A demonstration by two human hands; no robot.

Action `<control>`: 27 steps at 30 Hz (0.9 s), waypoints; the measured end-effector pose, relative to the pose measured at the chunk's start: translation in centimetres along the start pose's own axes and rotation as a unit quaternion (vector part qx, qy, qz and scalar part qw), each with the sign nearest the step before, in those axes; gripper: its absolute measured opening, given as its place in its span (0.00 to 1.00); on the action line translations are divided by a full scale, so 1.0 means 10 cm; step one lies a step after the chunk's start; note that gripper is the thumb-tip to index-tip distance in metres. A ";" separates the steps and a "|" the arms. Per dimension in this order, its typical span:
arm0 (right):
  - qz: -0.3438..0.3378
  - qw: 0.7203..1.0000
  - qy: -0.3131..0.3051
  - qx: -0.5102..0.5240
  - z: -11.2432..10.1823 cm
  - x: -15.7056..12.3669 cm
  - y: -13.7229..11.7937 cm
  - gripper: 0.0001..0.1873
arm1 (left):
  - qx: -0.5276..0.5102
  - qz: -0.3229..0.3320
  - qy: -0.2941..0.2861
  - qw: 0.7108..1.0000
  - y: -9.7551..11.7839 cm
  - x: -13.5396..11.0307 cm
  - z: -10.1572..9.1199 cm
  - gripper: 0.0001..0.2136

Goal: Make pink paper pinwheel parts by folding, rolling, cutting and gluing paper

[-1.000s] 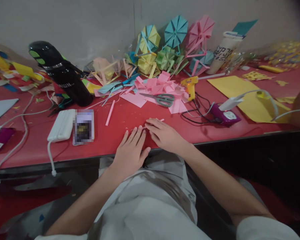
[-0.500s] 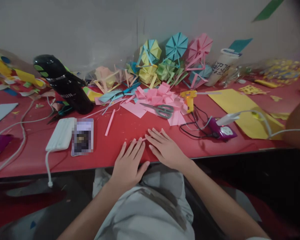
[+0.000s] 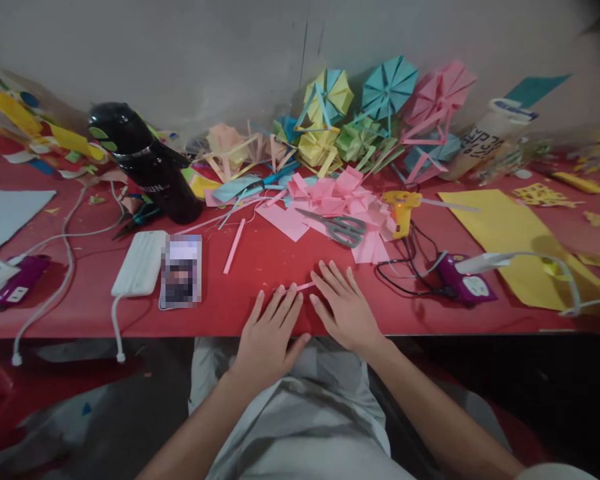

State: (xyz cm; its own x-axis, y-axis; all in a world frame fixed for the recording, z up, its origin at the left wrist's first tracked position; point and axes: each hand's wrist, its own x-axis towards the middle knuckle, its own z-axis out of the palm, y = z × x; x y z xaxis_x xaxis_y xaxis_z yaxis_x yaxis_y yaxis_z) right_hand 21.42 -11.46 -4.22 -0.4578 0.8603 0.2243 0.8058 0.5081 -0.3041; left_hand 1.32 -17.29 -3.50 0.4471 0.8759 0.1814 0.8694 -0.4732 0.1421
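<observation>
A thin pink paper stick lies on the red table near its front edge, its ends partly under my fingertips. My left hand rests palm down with fingers stretched out, the tips on the stick's left part. My right hand lies flat on the right part, fingers spread. Farther left is another pink paper stick. Beyond my hands, grey-handled scissors lie on a heap of folded pink paper pieces. A yellow glue gun stands right of them.
Several paper umbrellas lean against the wall. On the left are a black bottle, a white power bank and a phone-like card. To the right, a purple power socket with cables sits beside yellow paper.
The camera view has shifted, so the table things appear farther right. My hands are slightly farther apart, and more of the pink stick shows between them.
</observation>
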 end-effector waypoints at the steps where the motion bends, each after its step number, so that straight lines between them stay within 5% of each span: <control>1: 0.004 1.000 0.003 -0.002 0.01 0.00 0.00 0.26 | -0.001 0.008 -0.003 1.000 -0.01 0.00 0.00 0.29; 16: 0.015 1.000 0.006 0.006 -0.02 -0.01 -0.01 0.28 | -0.028 0.024 -0.028 0.999 -0.05 0.00 -0.04 0.31; 21: -0.014 1.000 0.023 0.016 -0.07 -0.04 -0.03 0.28 | -0.014 0.017 -0.026 0.999 -0.03 0.00 -0.02 0.31; 27: -0.068 0.997 -0.033 0.020 -0.11 -0.05 -0.02 0.28 | -0.016 0.002 -0.041 0.999 0.00 -0.01 -0.03 0.31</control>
State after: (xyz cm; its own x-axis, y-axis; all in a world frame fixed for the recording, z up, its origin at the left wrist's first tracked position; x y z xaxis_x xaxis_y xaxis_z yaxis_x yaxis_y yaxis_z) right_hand 21.87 -12.06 -3.24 -0.5862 0.7840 0.2042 0.7201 0.6197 -0.3121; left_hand 1.20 -17.42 -3.24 0.4676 0.8780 0.1021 0.8610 -0.4785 0.1721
